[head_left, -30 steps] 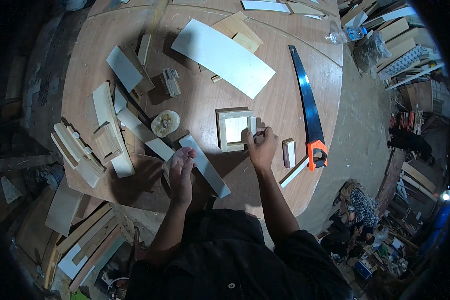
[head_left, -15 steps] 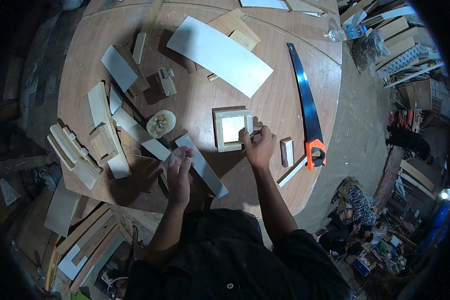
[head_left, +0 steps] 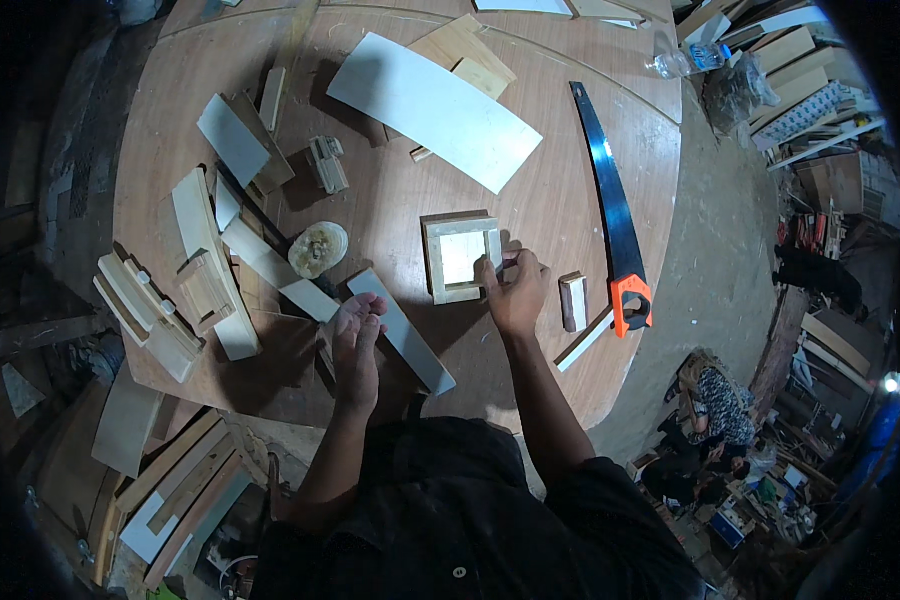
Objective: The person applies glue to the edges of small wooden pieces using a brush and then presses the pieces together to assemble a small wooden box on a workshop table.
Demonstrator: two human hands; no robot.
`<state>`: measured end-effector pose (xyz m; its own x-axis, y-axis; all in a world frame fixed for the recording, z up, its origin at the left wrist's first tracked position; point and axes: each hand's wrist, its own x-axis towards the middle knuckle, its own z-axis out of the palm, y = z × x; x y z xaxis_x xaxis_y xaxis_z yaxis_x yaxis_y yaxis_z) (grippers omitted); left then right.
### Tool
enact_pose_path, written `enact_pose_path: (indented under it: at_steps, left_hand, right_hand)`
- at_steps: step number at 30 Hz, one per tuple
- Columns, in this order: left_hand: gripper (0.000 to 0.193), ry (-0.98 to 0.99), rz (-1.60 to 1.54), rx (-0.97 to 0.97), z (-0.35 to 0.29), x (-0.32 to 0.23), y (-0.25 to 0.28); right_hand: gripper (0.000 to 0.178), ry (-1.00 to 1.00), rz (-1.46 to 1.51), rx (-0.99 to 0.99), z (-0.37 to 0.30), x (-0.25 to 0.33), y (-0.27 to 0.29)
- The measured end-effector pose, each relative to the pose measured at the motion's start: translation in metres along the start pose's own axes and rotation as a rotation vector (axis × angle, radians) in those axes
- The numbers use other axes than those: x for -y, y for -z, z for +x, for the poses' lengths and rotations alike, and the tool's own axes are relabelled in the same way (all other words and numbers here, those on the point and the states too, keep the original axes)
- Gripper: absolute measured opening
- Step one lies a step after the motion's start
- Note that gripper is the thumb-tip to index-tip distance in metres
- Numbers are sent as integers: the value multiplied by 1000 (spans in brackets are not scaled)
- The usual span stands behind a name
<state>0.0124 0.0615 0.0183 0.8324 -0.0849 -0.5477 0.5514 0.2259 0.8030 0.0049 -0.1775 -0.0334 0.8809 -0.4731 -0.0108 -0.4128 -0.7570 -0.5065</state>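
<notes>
A small square wooden frame (head_left: 434,262) lies on the table with a pale panel inside it. My right hand (head_left: 516,300) pinches the frame's right side, the thumb on its inner edge and the fingers round the outside. To the left, my left hand (head_left: 356,345) hovers palm turned inward, fingers loosely bent and apart, with nothing in it. Beside and partly behind that hand is a long white-faced board (head_left: 406,335). Just beyond it stands a round cream bowl (head_left: 319,249) with brownish contents. A small wooden block (head_left: 573,302) rests right of my right hand.
A handsaw (head_left: 611,190) with an orange handle lies at the right, near a thin white strip (head_left: 584,341). A large white board (head_left: 440,112) spans the far middle. Wooden offcuts (head_left: 214,265) crowd the left. A plastic bottle (head_left: 690,61) and a crouching person (head_left: 718,405) are at right.
The picture has shifted very slightly. Both hands and the wooden frame keep their places, with the right hand still gripping the frame's side.
</notes>
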Motion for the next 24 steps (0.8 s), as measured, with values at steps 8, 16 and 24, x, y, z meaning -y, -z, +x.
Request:
enact_pose_path:
  at_steps: [8, 16, 24]
  left_hand:
    - [35, -5, 9, 14, 2, 5, 2]
    - [33, 10, -6, 19, 4, 5, -3]
    - [33, 16, 24, 20, 6, 8, 1]
  right_hand:
    - [29, 8, -11, -31, -1, 2, 0]
    - [29, 13, 44, -10, 0, 0, 1]
    - [32, 37, 12, -34, 1, 9, 1]
